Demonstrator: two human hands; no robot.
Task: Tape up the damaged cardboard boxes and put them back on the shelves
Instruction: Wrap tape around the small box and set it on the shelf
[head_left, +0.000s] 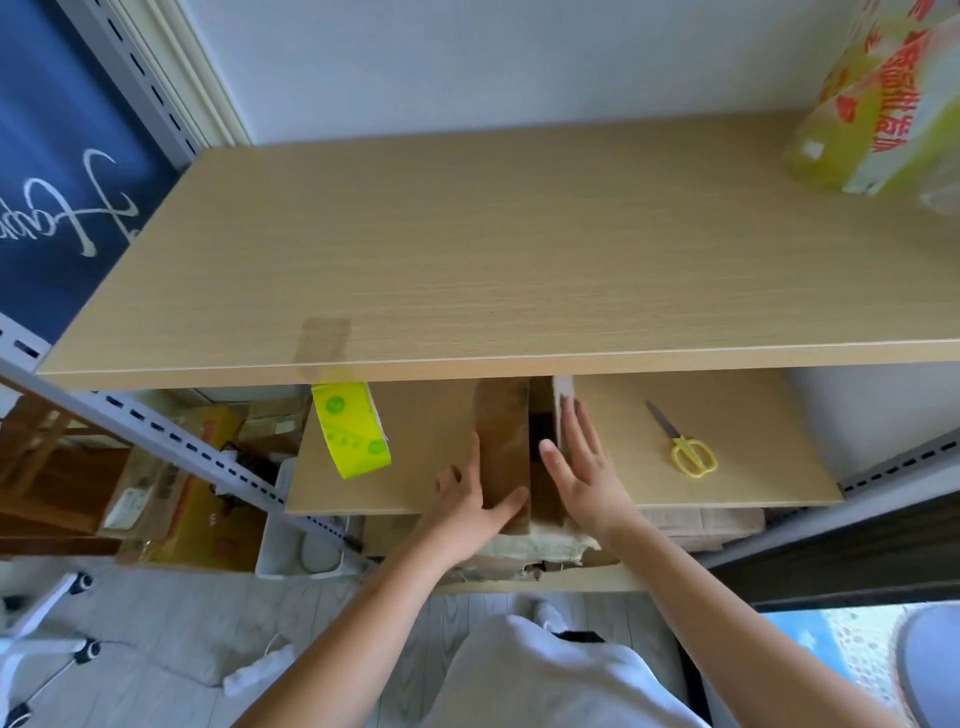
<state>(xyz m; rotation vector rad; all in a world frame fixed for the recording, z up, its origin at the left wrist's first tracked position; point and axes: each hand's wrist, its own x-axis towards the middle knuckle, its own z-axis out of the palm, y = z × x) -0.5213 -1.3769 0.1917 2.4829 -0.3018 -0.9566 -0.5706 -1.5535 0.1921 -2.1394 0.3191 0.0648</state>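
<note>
Cardboard box (503, 447) sits on the middle shelf (727, 478), between the two hands. The left hand (467, 506) lies flat against its brown flap, fingers (506, 505) straight, while the right hand (584, 467) presses the opposite side with fingers extended; neither curls round anything, likely to steady or slide the box into place. Tape roll (352, 428) hangs left of the left fingers, from the upper shelf's (519, 249) edge; scissors (685, 447) lie right of the right fingers.
</note>
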